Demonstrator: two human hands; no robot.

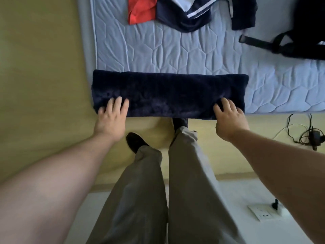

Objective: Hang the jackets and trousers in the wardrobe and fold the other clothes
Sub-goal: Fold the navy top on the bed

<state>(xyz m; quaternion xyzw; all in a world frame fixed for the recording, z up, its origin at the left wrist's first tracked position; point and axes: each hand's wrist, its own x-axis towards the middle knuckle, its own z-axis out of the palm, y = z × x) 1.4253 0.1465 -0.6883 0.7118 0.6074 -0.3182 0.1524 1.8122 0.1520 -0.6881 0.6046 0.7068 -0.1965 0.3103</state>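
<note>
- My left grip (110, 118) lies on the near-left end of the long, folded, dark navy plush fleece cloth (168, 94). The fingers are straight and a little spread, pressing and holding nothing.
- My right grip (229, 118) sits on the near-right end with its fingers arched and the tips sunk into the pile. I cannot tell whether it pinches the cloth or only presses.
- The fleece lies as a strip along the near edge of the pale blue quilted mattress (175, 53).
- I judge it soft, thick and limp, light for its bulk, with a pile that clings rather than slides. The layers could spring apart, so I would take both ends through all layers, thumbs under the near edge.
- Farther back lie a crumpled red garment (140, 11) and a navy garment with white stripes (184, 16). Both look thin and probably slicker.
- A black strapped bag (307, 32) rests at the far right.
</note>
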